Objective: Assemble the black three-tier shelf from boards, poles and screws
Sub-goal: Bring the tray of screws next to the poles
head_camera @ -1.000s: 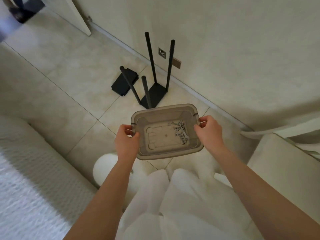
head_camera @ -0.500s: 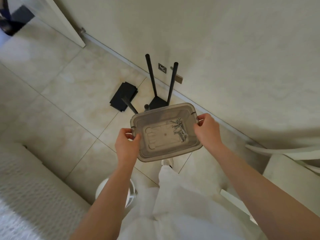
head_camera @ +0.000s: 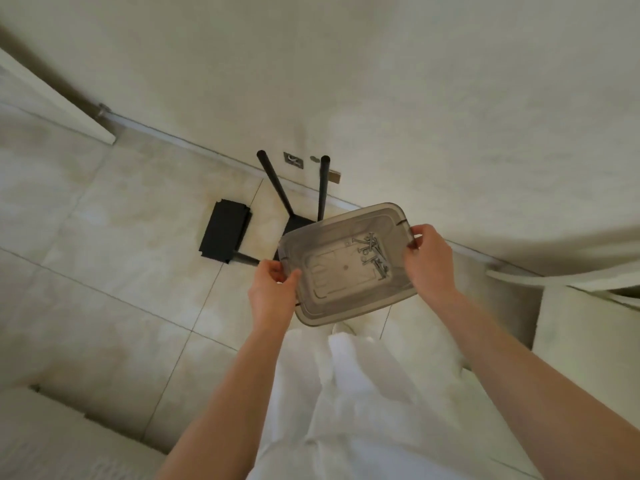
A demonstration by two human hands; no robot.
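Left hand (head_camera: 273,289): I see it gripping the tub's (head_camera: 349,308) left rim.
Right hand (head_camera: 427,259): grips its right rim.
Screws (head_camera: 372,252): inside, far-right corner.

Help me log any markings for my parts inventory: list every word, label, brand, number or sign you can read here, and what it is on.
None can be read.
Clear plastic bin: raised moulded lines on its floor, no legible text.
Wall plate: a blurred mark, too small to read.
Screws, black boards and poles: no markings visible.
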